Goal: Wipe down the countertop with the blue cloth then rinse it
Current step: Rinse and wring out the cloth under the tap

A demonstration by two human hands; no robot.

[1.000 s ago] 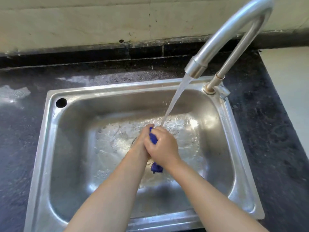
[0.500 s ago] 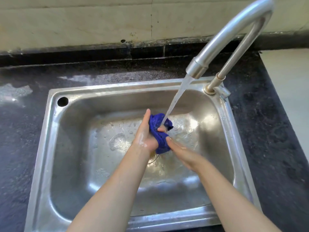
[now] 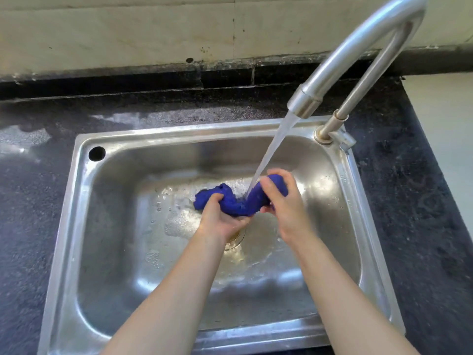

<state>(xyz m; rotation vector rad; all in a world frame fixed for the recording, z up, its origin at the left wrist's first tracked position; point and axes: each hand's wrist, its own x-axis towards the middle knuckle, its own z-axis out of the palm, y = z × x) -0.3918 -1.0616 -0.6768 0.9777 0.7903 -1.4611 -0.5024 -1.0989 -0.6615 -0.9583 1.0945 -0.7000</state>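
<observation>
Water (image 3: 271,155) ran in a slanted stream from the curved steel faucet (image 3: 340,60) and struck the blue cloth (image 3: 238,201), which hung twisted into a rope above the floor of the steel sink (image 3: 84,226), over the basin's middle and just behind the drain (image 3: 234,238). Each end of the cloth was held: the left hand (image 3: 220,219) had its grip curled round the bunched left end, palm partly upward, while the right hand (image 3: 284,198) had its grip wrapped round the raised right end, thumb across the front. Between the two hands the cloth sagged in a short curve, and the stream landed on that sag, close beside the right thumb. Both forearms reached in over the near rim of the sink, well apart from each other at the rim and closer at the hands. Open basin lay on every side of the hands — more to the left, toward the wall under the round hole (image 3: 97,153) in the sink's far-left corner, less to the right, toward the faucet base. Around the sink ran the dark speckled counter (image 3: 422,201), with wet sheen on its far-left part; its back edge met a dark strip below the pale tiled wall (image 3: 128,29) — its right edge dropped off to a pale surface.
</observation>
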